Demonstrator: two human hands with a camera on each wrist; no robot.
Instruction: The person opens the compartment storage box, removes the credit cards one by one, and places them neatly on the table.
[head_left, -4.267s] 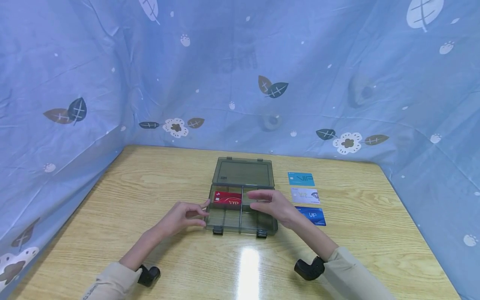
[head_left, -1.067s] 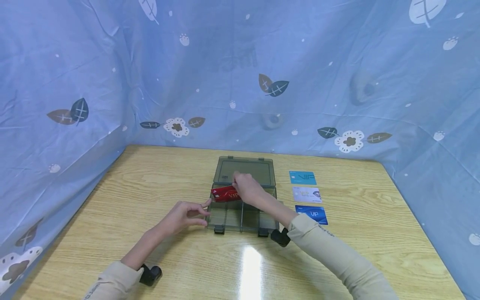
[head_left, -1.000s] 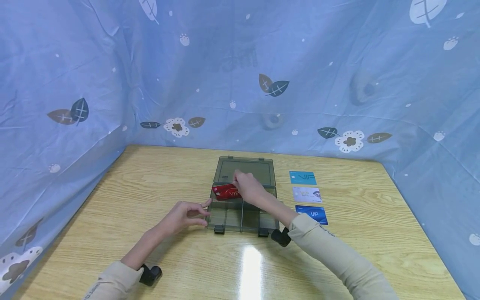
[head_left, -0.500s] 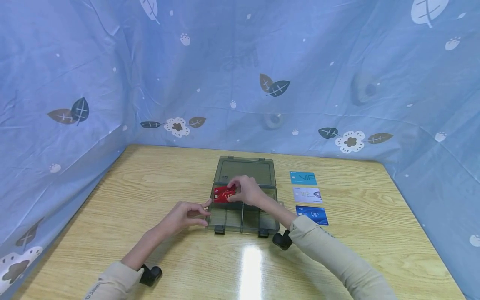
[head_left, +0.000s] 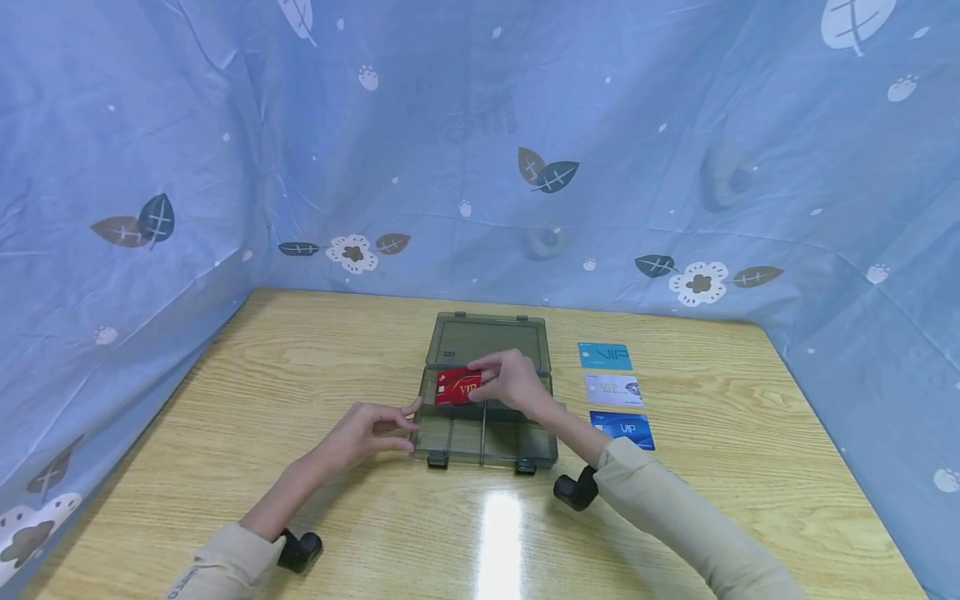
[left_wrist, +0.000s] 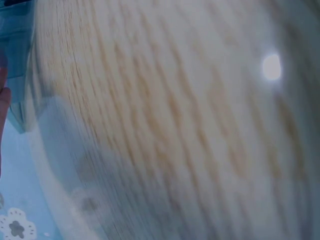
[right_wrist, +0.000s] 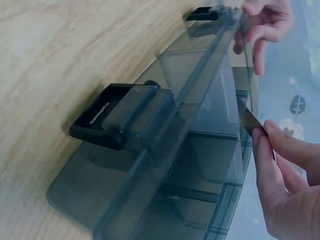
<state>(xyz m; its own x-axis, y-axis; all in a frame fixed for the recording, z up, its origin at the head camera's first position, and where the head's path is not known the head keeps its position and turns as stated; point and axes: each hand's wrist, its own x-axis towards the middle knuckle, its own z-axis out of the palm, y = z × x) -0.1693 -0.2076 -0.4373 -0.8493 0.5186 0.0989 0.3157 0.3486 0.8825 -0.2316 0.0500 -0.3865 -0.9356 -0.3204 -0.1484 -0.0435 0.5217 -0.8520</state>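
Observation:
In the head view, a smoky clear plastic divider box (head_left: 467,439) stands with its lid laid back. My right hand (head_left: 517,385) pinches a red VIP card (head_left: 457,387) by its right end, thumb and fingers on opposite edges, over the box's back left compartment. The right wrist view shows that card (right_wrist: 251,121) nearly edge-on between thumb and fingers, slanting toward the box. Spread at the box's left wall, my left hand (head_left: 363,435) touches it with thumb and fingertips, the fingers loosely bent. Just a bit of it shows in the left wrist view.
Right of the box, a teal card (head_left: 604,356), a white card (head_left: 613,389) and a blue card (head_left: 624,428) lie in a column on the wooden table (head_left: 720,467). Two black latches (head_left: 438,459) stick out at the box's front. A blue patterned cloth (head_left: 465,150) surrounds the table.
The red card lay in the back left compartment earlier; my right hand took hold of it and raised it, and both have since shifted slightly right. My left hand stays at the box's wall.

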